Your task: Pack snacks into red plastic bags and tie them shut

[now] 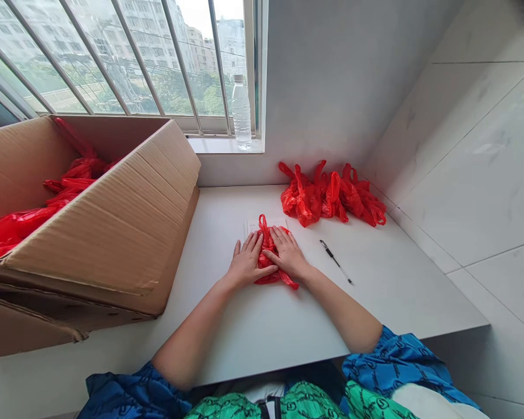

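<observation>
A crumpled red plastic bag [268,276] lies on the white table [262,331] in front of me. My left hand [248,261] rests on its left side, with the fingers stretched out flat. From the right, my right hand [287,254] presses on the same bag, its fingers also extended and spread. One handle loop of the bag sticks up beyond my fingertips, and a corner pokes out below my right hand. Partly under the bag's far end is a white sheet of paper [280,223] with faint marks.
Several red bags [327,195] are bunched against the back wall. A pen [335,261] lies right of my hands. On the left stands a large open cardboard box [113,233] holding more red plastic bags [65,192]. A water bottle [241,113] stands on the sill by the barred window.
</observation>
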A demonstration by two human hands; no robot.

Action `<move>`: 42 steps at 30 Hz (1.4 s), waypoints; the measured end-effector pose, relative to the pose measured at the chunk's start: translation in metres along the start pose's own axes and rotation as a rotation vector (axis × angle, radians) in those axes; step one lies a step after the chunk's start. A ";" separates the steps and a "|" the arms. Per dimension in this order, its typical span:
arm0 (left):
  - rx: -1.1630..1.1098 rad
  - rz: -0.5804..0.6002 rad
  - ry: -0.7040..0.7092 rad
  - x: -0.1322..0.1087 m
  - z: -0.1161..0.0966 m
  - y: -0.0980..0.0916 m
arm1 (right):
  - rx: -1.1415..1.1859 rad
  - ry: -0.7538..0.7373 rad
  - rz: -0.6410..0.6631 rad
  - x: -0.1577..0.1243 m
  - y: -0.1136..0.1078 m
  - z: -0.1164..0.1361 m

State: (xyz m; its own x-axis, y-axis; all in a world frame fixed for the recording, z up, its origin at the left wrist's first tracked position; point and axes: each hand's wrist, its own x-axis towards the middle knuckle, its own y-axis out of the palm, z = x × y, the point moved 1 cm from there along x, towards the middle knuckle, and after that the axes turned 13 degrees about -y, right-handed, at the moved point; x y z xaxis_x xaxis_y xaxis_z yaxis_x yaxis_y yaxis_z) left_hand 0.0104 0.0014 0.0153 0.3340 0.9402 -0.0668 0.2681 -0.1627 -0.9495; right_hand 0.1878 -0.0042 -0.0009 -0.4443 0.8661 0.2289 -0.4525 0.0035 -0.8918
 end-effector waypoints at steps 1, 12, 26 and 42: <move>-0.002 -0.003 0.003 0.000 0.000 0.000 | 0.000 -0.001 -0.003 0.000 0.000 0.000; -0.036 -0.040 0.037 0.001 0.002 0.003 | 0.009 0.003 -0.005 0.000 0.000 0.002; -0.240 -0.287 0.248 -0.011 0.007 -0.038 | -0.062 -0.101 -0.276 -0.014 -0.047 -0.002; -0.262 -0.284 0.163 -0.008 -0.007 -0.018 | 0.104 -0.148 -0.170 -0.014 -0.044 0.003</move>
State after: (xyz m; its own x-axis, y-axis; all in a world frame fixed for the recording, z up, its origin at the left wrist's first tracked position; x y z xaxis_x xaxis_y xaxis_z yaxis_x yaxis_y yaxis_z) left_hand 0.0088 -0.0054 0.0345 0.3472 0.9023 0.2555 0.5839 0.0052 -0.8118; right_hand 0.2115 -0.0174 0.0359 -0.4597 0.7750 0.4337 -0.6044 0.0848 -0.7921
